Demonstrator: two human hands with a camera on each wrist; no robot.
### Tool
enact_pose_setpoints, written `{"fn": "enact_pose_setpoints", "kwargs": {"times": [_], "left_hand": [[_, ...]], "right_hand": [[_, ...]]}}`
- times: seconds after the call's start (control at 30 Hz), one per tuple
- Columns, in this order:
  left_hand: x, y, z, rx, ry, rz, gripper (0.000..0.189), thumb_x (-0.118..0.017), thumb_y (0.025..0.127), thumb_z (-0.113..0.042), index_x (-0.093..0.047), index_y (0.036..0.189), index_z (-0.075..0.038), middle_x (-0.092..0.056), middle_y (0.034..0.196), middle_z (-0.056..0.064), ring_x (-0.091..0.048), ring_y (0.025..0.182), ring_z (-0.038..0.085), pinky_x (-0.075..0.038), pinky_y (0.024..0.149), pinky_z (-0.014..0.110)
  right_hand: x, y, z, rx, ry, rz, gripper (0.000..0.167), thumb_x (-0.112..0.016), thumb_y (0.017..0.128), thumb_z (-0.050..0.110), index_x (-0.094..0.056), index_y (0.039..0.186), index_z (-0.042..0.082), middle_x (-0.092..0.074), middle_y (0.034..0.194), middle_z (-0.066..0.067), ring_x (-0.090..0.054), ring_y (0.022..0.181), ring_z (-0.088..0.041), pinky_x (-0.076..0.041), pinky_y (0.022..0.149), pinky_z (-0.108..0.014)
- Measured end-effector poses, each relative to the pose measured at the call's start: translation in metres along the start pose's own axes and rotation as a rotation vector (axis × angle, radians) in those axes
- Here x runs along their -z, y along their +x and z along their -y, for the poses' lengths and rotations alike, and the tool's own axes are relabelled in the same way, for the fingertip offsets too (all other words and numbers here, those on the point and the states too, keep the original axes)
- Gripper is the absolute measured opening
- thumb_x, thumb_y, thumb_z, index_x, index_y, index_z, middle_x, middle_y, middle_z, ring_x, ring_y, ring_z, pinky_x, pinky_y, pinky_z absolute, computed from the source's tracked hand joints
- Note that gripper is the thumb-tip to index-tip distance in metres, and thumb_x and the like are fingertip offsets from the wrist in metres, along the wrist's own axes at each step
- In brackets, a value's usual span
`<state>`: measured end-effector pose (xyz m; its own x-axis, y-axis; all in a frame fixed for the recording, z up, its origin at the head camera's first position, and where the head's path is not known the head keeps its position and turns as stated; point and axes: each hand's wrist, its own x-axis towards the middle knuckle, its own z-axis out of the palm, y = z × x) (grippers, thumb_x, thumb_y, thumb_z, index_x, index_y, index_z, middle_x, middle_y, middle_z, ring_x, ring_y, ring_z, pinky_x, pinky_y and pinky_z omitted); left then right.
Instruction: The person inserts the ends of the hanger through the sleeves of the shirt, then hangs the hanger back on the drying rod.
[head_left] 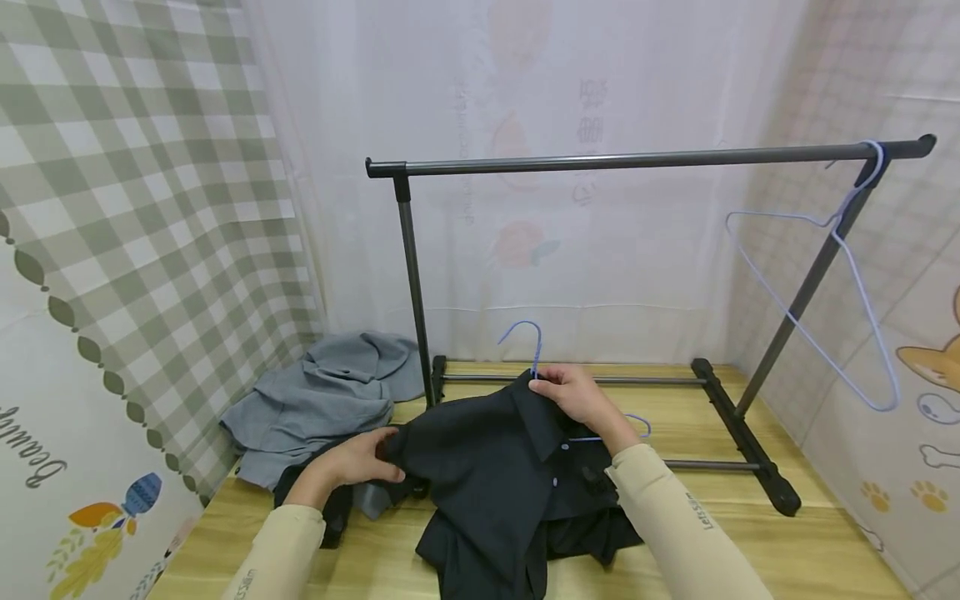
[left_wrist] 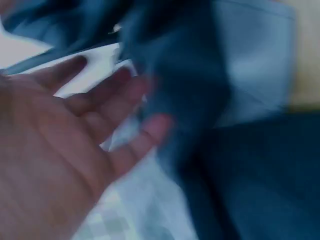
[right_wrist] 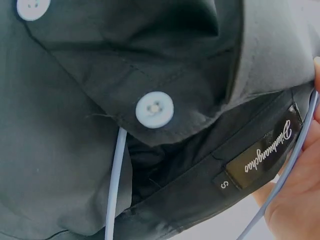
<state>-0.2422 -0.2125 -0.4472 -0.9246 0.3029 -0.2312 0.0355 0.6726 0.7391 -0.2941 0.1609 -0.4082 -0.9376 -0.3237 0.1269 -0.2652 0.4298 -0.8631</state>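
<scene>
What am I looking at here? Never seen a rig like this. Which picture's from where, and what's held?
There is no machine: a person works with bare hands. The wide picture comes from a camera worn on the head, looking forward and down. The other two come from wrist cameras: the left one is blurred; the right one shows a collar and its label close up.

The right hand has its grip on the dark shirt at the collar, where a blue hanger pokes out. The left hand is open by the shirt; I can't tell if it touches.

On the table, grey clothes lie to the left. A clothes rack stands behind, with another hanger on its bar.
</scene>
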Motion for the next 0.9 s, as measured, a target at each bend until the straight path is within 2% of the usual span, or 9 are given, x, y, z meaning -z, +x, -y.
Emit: {"fn": "enact_pose_setpoints", "kwargs": {"times": [0.03,0.1,0.17,0.23,0.33,0.5,0.67,0.8,0.9], "left_hand": [[0.003,0.002,-0.005,-0.006,-0.023,-0.024,0.085,-0.077,0.087,-0.028,-0.031,0.153,0.001,-0.041,0.148,0.027,-0.04,0.135,0.042,-0.037,0.104,0.056],[0.006,0.011,-0.019,-0.063,-0.077,-0.091,0.084,-0.07,0.092,-0.036,-0.025,0.156,-0.004,-0.032,0.155,0.024,-0.03,0.141,0.043,-0.031,0.109,0.059],[0.002,0.02,-0.037,-0.128,-0.064,-0.183,0.073,-0.064,0.097,-0.041,-0.034,0.154,-0.007,-0.04,0.152,0.02,-0.035,0.14,0.04,-0.031,0.109,0.058],[-0.009,0.03,-0.057,-0.204,0.02,-0.261,0.059,-0.059,0.1,-0.041,-0.048,0.147,-0.007,-0.053,0.141,0.016,-0.048,0.131,0.037,-0.038,0.104,0.055],[-0.032,0.045,-0.083,-0.319,0.153,-0.31,0.043,-0.057,0.102,-0.036,-0.063,0.132,-0.005,-0.065,0.125,0.012,-0.061,0.114,0.031,-0.047,0.096,0.048],[-0.066,0.058,-0.102,-0.468,0.248,-0.353,0.024,-0.058,0.102,-0.025,-0.074,0.11,-0.009,-0.072,0.1,0.005,-0.068,0.088,0.02,-0.054,0.076,0.036],[-0.078,0.061,-0.104,-0.447,0.207,-0.397,0.019,-0.06,0.101,-0.02,-0.074,0.11,-0.01,-0.072,0.095,0.003,-0.067,0.081,0.017,-0.053,0.071,0.033],[-0.079,0.06,-0.109,-0.37,0.122,-0.364,0.037,-0.057,0.102,-0.035,-0.067,0.128,-0.011,-0.07,0.104,0.004,-0.067,0.089,0.02,-0.054,0.077,0.037],[-0.078,0.06,-0.114,-0.342,0.074,-0.349,0.04,-0.057,0.101,-0.04,-0.067,0.128,-0.012,-0.07,0.107,0.004,-0.066,0.095,0.022,-0.053,0.081,0.039]], "right_hand": [[-0.002,0.0,0.001,0.011,0.005,0.014,0.022,-0.061,0.1,0.019,-0.069,0.101,-0.002,-0.06,0.08,-0.005,-0.052,0.07,-0.02,-0.042,0.062,-0.03],[-0.004,0.0,0.002,0.026,0.011,0.036,0.02,-0.061,0.1,0.018,-0.069,0.098,0.0,-0.058,0.077,-0.005,-0.051,0.068,-0.021,-0.041,0.061,-0.031],[-0.006,0.0,0.001,0.042,0.004,0.056,0.019,-0.06,0.101,0.017,-0.069,0.097,0.001,-0.058,0.077,-0.006,-0.051,0.068,-0.021,-0.041,0.062,-0.031],[-0.008,0.0,0.001,0.047,-0.004,0.069,0.018,-0.06,0.101,0.016,-0.069,0.095,0.002,-0.057,0.076,-0.006,-0.051,0.067,-0.021,-0.041,0.062,-0.032],[-0.011,0.0,0.001,0.059,-0.03,0.079,0.018,-0.059,0.101,0.018,-0.07,0.096,0.004,-0.057,0.077,-0.006,-0.051,0.067,-0.021,-0.041,0.062,-0.032],[-0.015,-0.001,0.003,0.033,-0.039,0.053,0.023,-0.059,0.102,0.022,-0.07,0.107,0.002,-0.066,0.092,-0.009,-0.059,0.078,-0.021,-0.048,0.07,-0.036],[-0.017,-0.003,0.005,-0.012,-0.043,-0.007,0.031,-0.06,0.101,0.022,-0.068,0.121,0.0,-0.068,0.113,-0.013,-0.063,0.094,-0.022,-0.05,0.083,-0.04],[-0.018,-0.003,0.007,0.007,-0.027,0.006,0.025,-0.06,0.101,0.02,-0.07,0.113,0.001,-0.068,0.099,-0.009,-0.06,0.082,-0.021,-0.049,0.073,-0.037],[-0.019,-0.003,0.009,0.033,-0.025,0.03,0.021,-0.06,0.101,0.019,-0.072,0.107,0.003,-0.066,0.089,-0.005,-0.058,0.075,-0.02,-0.048,0.068,-0.035]]}}
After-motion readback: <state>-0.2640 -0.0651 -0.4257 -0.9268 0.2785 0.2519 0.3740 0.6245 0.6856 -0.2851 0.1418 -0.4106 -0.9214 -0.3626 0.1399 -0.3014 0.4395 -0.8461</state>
